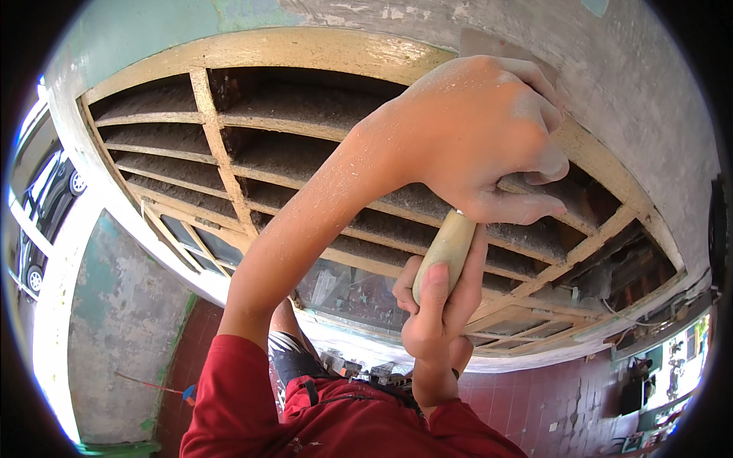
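Gripping a pale wooden handle (445,252), the right hand (435,313) has its fingers wrapped tight around the lower end, thumb laid up along the wood. Above it the left hand (489,137) presses down over the top of the same tool, fingers curled and pressed together against the flat metal blade (489,47), of which only a grey corner shows past the knuckles. Both hands and the left forearm are dusted with pale powder. The blade lies against the cream-painted frame (305,49) of a slatted wooden vent (321,160), just where the frame's curved upper edge meets the wall (634,84).

Judging from the surfaces, the scraping looks partly done at best: the wall beside the blade is patchy grey with flakes of old paint left on it, the frame keeps most of its cream coat, and the slats hold thick dust. How much has come off under the left hand cannot be seen, since the hand covers that spot. The red sleeves (229,397) come up from the lower edge, and a red tiled floor (550,397) shows far below
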`<control>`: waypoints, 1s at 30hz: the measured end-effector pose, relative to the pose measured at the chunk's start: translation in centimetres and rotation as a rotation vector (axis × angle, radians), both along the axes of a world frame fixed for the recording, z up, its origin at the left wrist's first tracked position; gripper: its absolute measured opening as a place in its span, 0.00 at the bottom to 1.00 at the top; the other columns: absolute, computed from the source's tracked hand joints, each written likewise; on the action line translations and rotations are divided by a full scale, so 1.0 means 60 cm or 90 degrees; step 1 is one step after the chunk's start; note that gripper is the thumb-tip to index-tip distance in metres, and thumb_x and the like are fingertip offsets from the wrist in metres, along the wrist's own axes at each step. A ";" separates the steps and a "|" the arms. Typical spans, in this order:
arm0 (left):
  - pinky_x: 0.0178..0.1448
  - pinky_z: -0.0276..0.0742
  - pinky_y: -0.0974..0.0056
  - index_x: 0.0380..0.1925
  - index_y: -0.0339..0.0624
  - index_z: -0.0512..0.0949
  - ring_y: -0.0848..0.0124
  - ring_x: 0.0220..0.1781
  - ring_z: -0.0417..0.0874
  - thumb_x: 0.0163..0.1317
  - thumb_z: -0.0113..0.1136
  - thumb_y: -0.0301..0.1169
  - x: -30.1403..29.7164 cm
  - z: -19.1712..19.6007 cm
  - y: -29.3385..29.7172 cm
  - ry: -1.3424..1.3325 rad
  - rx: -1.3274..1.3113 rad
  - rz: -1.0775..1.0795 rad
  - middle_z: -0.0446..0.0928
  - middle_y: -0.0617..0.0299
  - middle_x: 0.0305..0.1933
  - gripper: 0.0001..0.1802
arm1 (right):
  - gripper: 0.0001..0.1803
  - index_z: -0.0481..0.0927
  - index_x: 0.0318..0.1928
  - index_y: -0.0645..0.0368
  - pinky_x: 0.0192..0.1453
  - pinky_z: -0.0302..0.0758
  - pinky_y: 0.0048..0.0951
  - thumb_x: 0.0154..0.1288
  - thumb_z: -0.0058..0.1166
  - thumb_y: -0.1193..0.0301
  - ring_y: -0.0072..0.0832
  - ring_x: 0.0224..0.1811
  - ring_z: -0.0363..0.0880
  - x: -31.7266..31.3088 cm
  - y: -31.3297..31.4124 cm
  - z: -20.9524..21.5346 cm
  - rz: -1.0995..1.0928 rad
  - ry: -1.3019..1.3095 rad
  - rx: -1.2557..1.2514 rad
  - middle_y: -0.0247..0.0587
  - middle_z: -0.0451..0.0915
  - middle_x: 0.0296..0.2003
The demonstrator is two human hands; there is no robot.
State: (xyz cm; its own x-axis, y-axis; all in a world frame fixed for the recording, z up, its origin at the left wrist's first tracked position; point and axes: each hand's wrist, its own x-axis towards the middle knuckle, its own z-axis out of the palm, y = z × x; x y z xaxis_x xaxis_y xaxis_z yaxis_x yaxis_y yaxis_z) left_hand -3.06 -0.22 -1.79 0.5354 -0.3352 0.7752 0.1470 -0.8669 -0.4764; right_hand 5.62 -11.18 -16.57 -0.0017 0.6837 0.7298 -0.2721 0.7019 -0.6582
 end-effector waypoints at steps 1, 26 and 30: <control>0.47 0.78 0.57 0.14 0.46 0.74 0.54 0.24 0.77 0.55 0.65 0.49 -0.001 0.001 0.000 0.002 -0.005 -0.004 0.71 0.60 0.16 0.22 | 0.37 0.43 0.77 0.73 0.16 0.51 0.20 0.78 0.39 0.67 0.15 0.12 0.57 -0.002 -0.001 0.004 0.004 -0.004 0.005 0.38 0.72 0.30; 0.33 0.75 0.56 0.16 0.46 0.77 0.58 0.26 0.79 0.55 0.67 0.48 -0.023 0.032 -0.016 0.043 -0.028 0.038 0.73 0.62 0.17 0.20 | 0.35 0.46 0.76 0.73 0.17 0.52 0.20 0.78 0.39 0.66 0.14 0.12 0.56 -0.018 0.001 0.025 0.028 0.021 0.002 0.34 0.69 0.23; 0.32 0.73 0.56 0.16 0.47 0.76 0.60 0.26 0.79 0.55 0.67 0.47 -0.021 0.009 -0.005 0.048 -0.034 0.010 0.72 0.63 0.17 0.20 | 0.35 0.46 0.76 0.73 0.17 0.52 0.19 0.78 0.39 0.66 0.14 0.12 0.56 -0.016 -0.007 0.009 0.034 0.013 -0.014 0.34 0.69 0.23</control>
State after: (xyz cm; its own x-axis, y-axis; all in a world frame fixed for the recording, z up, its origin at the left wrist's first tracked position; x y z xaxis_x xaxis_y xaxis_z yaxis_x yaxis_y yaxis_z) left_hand -4.30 -0.53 -1.26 0.5978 -0.2860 0.7489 0.1262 -0.8890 -0.4402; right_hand 4.64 -11.59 -16.01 -0.0233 0.6991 0.7147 -0.3225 0.6714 -0.6673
